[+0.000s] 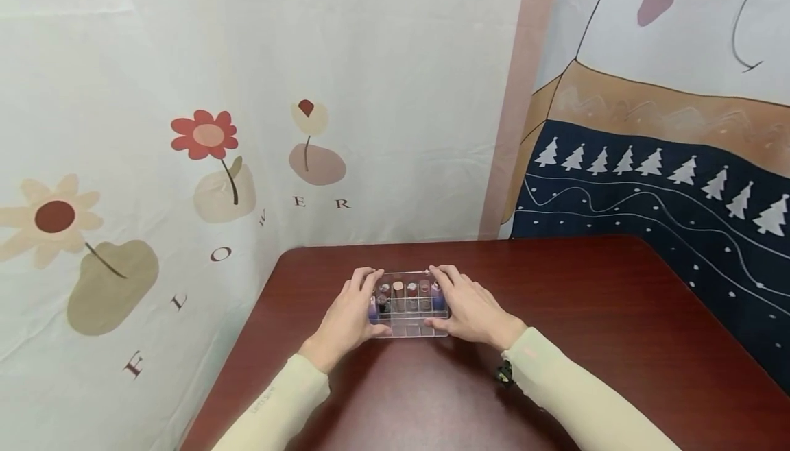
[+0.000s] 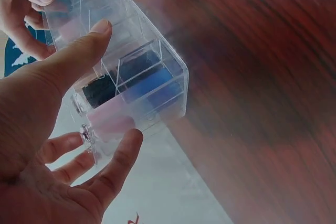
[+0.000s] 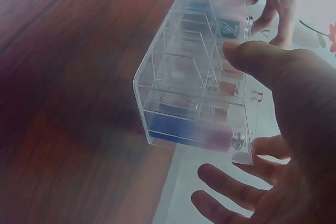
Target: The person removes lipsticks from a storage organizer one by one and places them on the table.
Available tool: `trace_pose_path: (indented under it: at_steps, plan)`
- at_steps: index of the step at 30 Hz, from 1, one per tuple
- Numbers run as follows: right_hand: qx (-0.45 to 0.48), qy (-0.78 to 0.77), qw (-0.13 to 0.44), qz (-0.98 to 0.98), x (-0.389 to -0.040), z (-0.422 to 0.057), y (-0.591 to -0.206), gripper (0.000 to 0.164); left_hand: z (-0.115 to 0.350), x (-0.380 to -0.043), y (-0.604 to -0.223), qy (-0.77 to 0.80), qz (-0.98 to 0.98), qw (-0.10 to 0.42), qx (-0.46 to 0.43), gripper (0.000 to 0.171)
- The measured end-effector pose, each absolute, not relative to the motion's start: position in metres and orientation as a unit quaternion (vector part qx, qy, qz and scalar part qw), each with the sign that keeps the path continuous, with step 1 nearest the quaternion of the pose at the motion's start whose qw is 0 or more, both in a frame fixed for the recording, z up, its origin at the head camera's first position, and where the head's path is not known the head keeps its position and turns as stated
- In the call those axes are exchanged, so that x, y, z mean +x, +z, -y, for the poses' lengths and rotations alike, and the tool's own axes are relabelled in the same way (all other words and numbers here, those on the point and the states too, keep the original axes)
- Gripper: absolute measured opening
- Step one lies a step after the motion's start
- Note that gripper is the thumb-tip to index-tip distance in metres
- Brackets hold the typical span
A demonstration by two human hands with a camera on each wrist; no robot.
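Observation:
Both hands hold a clear plastic cosmetics organizer with divided compartments, one hand at each end. My left hand grips its left end, thumb on the near side and fingers round the far edge. On the opposite end, my right hand has a like grip. Several small lipstick-like tubes stand in the compartments. At the left end, the left wrist view shows a pink and blue item beside a black one. Another blue and pink item is at the right end. Whether the organizer touches the table cannot be told.
A dark red-brown wooden table spreads around the organizer. Behind it and to the left hangs a white cloth with printed flowers. A dark blue cloth with white trees hangs at the right. A dark wristband-like item shows below the right cuff.

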State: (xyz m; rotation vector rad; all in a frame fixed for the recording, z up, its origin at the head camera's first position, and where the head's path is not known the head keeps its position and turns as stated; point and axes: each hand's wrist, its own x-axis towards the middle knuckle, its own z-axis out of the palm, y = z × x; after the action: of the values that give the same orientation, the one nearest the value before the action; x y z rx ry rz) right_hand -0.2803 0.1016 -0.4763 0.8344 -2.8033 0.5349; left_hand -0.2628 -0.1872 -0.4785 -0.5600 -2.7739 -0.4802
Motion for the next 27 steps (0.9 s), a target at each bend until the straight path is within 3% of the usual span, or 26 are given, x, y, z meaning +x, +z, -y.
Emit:
trace_pose_path:
  at_steps: [27]
  plan:
    - [0.272,0.190,0.075,0.940,-0.260,-0.165,-0.473,0.107,0.159,-0.256,-0.480,-0.217,0.924,0.112,-0.293,0.118]
